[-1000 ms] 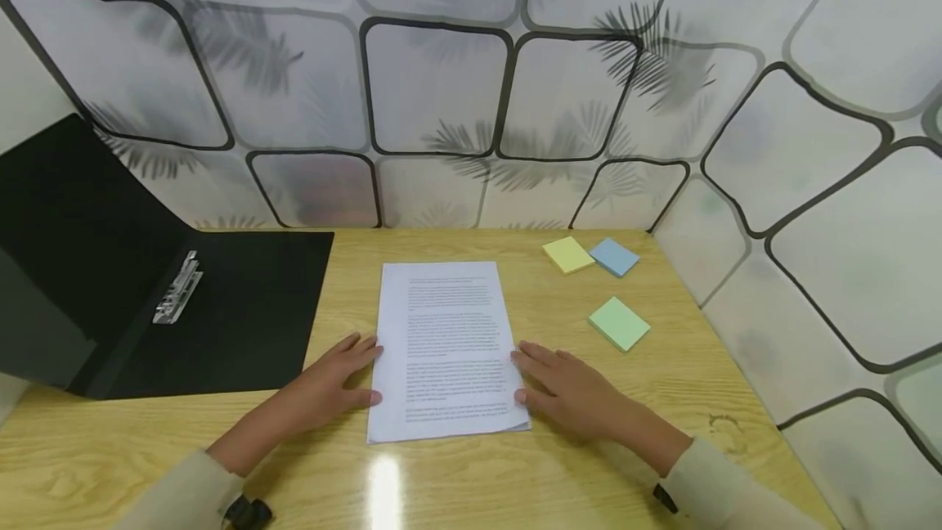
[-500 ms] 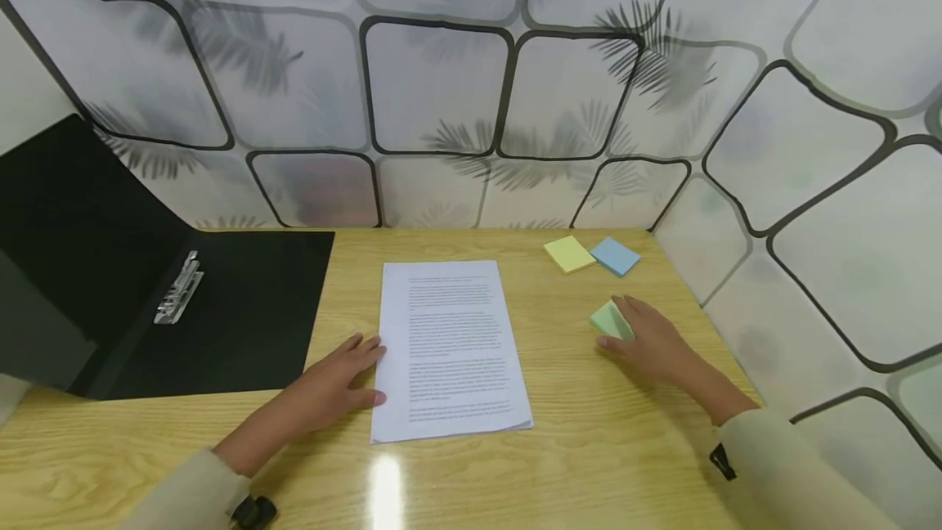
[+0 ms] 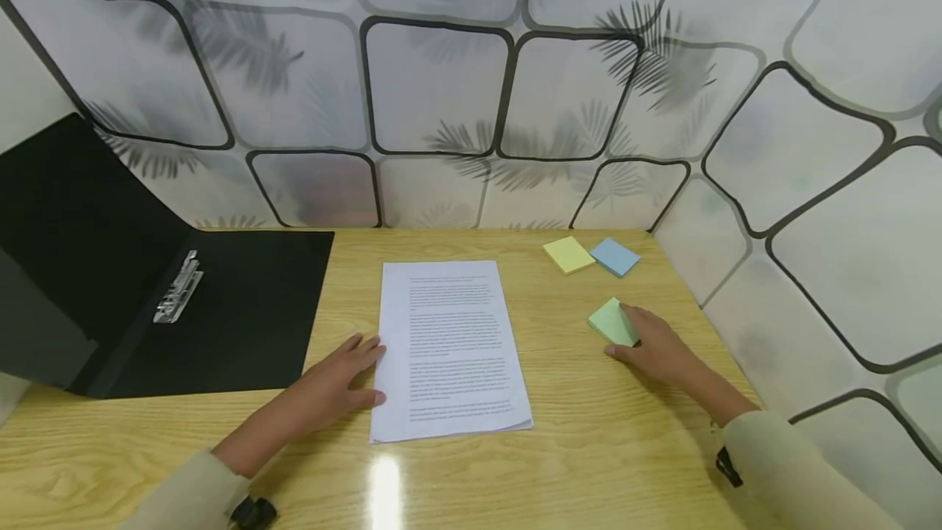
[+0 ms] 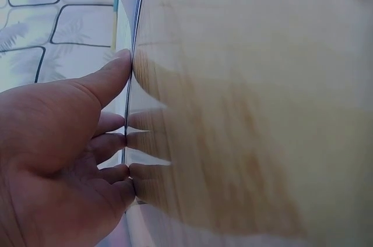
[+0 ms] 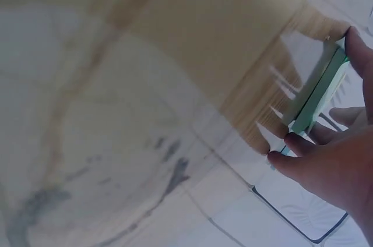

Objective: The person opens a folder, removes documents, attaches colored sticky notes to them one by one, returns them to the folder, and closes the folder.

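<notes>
My left hand [image 3: 344,379] rests on the table with its fingertips and thumb along the left edge of a stack of printed paper [image 3: 449,350]. In the left wrist view, the straight fingers of the left hand [image 4: 70,148] meet the paper's thin edge [image 4: 135,31]. Over on the right, my right hand [image 3: 658,346] grips a green sticky note pad [image 3: 611,323] by its near corner, thumb at the front edge and fingers on the far side. The right wrist view has the pad [image 5: 319,92] between thumb and fingers of the right hand [image 5: 341,154].
An open black folder [image 3: 250,309] with a metal clip [image 3: 178,289] lies at the left, its cover leaning up. Yellow [image 3: 568,254] and blue [image 3: 615,257] sticky note pads sit at the back right. Patterned wall panels [image 3: 441,88] border the wooden table [image 3: 456,481] behind and at right.
My right hand has left the paper's right edge and moved right onto the green sticky note pad, then shifted slightly back toward me. The left hand stays at the paper.
</notes>
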Tool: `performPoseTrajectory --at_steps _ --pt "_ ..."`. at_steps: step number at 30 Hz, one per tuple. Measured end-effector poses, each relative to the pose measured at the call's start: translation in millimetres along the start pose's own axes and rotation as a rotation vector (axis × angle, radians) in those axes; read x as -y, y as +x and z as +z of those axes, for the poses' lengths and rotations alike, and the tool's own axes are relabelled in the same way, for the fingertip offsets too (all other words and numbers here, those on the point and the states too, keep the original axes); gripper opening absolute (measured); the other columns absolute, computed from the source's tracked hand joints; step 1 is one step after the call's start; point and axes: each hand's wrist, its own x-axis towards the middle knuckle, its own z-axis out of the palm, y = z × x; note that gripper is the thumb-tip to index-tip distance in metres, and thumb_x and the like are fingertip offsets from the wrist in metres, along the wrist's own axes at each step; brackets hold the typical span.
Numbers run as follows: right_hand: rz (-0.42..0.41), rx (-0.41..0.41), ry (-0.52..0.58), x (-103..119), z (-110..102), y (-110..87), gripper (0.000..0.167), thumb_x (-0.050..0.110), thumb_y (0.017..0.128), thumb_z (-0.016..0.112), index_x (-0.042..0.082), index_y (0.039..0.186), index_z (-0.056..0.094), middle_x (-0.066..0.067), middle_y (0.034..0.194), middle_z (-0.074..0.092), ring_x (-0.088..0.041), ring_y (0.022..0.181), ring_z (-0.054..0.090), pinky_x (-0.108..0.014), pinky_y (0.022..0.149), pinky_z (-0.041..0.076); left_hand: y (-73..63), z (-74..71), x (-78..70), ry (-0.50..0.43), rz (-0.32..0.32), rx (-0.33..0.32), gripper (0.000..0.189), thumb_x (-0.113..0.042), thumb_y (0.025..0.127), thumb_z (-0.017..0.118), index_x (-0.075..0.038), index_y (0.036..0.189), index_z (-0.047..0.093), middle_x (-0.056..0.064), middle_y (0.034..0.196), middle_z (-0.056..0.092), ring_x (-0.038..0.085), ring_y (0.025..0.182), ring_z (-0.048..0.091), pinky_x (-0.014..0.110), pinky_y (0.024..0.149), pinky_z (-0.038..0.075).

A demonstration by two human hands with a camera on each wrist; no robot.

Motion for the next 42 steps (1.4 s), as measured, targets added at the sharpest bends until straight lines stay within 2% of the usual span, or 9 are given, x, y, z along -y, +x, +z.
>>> performPoseTrajectory --at_steps 8,15,21,23,26,30,34,38,42 --pt "0.019 -0.058 -0.008 12 4 0.5 0.083 0.036 0.094 0.071 -0.004 0.155 0.031 -0.037 0.144 0.040 -0.052 0.123 0.048 -0.060 0.090 0.049 -2.6 -0.9 1.6 -0.008 -0.016 -0.010 0.078 -0.038 0.092 0.073 -0.005 0.154 0.040 0.014 0.165 0.027 0.044 0.154 0.010 0.066 0.116 0.024" --pt "-0.009 -0.087 -0.007 21 10 0.7 0.081 0.034 0.094 0.071 -0.007 0.153 0.034 -0.036 0.145 0.037 -0.050 0.125 0.045 -0.060 0.092 0.049 -4.7 -3.5 -2.1 -0.016 -0.032 -0.013 0.075 -0.038 0.093 0.072 -0.005 0.153 0.042 0.012 0.165 0.027 0.043 0.154 0.012 0.066 0.117 0.022" --pt "-0.062 -0.098 0.025 52 16 2.5 0.078 0.033 0.093 0.070 -0.006 0.152 0.036 -0.032 0.147 0.037 -0.046 0.126 0.045 -0.056 0.090 0.050 -3.8 2.2 -12.3 -0.027 -0.008 -0.101 0.061 -0.040 0.102 0.059 -0.005 0.151 0.046 0.015 0.161 0.036 0.044 0.150 0.026 0.063 0.116 0.029" --pt "-0.077 -0.100 0.050 70 19 3.2 0.079 0.031 0.092 0.071 -0.005 0.152 0.036 -0.030 0.147 0.037 -0.045 0.127 0.045 -0.054 0.091 0.050 -1.1 8.3 -22.0 -0.090 0.001 -0.138 0.059 -0.038 0.103 0.057 -0.007 0.151 0.046 0.014 0.159 0.039 0.041 0.149 0.032 0.061 0.116 0.031" --pt "-0.104 -0.097 0.125 101 26 3.7 0.080 0.030 0.091 0.072 -0.002 0.154 0.036 -0.027 0.149 0.036 -0.042 0.129 0.045 -0.052 0.093 0.050 4.4 20.1 -40.0 -0.251 0.017 -0.169 0.057 -0.038 0.105 0.055 -0.011 0.154 0.043 0.008 0.159 0.041 0.033 0.148 0.037 0.056 0.116 0.034" --pt "-0.133 -0.097 0.238 144 36 2.1 0.081 0.029 0.091 0.074 0.000 0.156 0.034 -0.023 0.152 0.035 -0.039 0.134 0.042 -0.051 0.098 0.048 13.0 35.6 -61.9 -0.507 0.053 -0.171 0.057 -0.038 0.106 0.052 -0.017 0.157 0.037 0.007 0.156 0.046 0.026 0.143 0.045 0.047 0.114 0.040" --pt "-0.162 -0.133 0.302 177 48 0.7 0.080 0.027 0.088 0.077 0.000 0.154 0.038 -0.022 0.150 0.038 -0.037 0.132 0.045 -0.051 0.099 0.048 21.5 47.0 -77.3 -0.731 0.102 -0.159 0.060 -0.032 0.107 0.051 -0.018 0.160 0.028 0.015 0.152 0.050 0.027 0.137 0.052 0.037 0.109 0.046" --pt "-0.152 -0.179 0.329 202 58 -0.1 0.080 0.027 0.087 0.078 -0.001 0.152 0.041 -0.021 0.149 0.040 -0.034 0.129 0.047 -0.048 0.096 0.048 27.3 54.5 -85.6 -0.870 0.143 -0.148 0.061 -0.021 0.108 0.049 -0.012 0.162 0.021 0.020 0.148 0.052 0.031 0.133 0.055 0.029 0.104 0.050" --pt "-0.141 -0.223 0.301 217 66 0.4 0.082 0.033 0.089 0.077 -0.004 0.151 0.040 -0.022 0.148 0.040 -0.033 0.128 0.047 -0.047 0.096 0.049 30.9 59.0 -90.3 -0.931 0.135 -0.194 0.059 -0.016 0.107 0.050 -0.009 0.160 0.025 0.021 0.142 0.056 0.031 0.126 0.060 0.026 0.100 0.052"
